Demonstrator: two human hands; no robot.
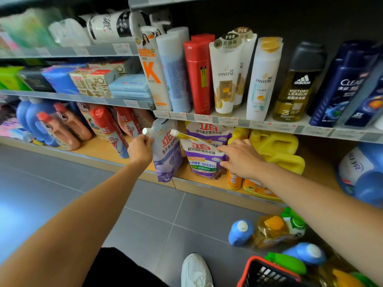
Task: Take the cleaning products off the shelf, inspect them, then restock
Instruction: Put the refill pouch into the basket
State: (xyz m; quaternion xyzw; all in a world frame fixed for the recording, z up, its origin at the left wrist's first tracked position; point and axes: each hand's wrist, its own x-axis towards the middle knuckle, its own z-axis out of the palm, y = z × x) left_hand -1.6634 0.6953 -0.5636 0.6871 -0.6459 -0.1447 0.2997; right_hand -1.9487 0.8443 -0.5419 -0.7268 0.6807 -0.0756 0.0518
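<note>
Left hand (140, 146) is closed around the top edge of a purple detergent pouch (168, 154), just below its white spout cap; the pouch hangs at the front edge of the bottom shelf (116, 154), tilted, its lower end past the shelf lip. Right hand (241, 157) lies flat, fingers spread, on a second purple pouch (204, 160) standing on the same shelf, thumb at its right edge; not gripping it that I can tell. More pouches stand behind, yellow jugs (277, 150) just right of the hand. Shampoo bottles (226, 79) fill the shelf above. On the floor: blue and orange bottles (269, 230) beside a red basket (267, 274). White shoe (195, 270) at bottom.
</note>
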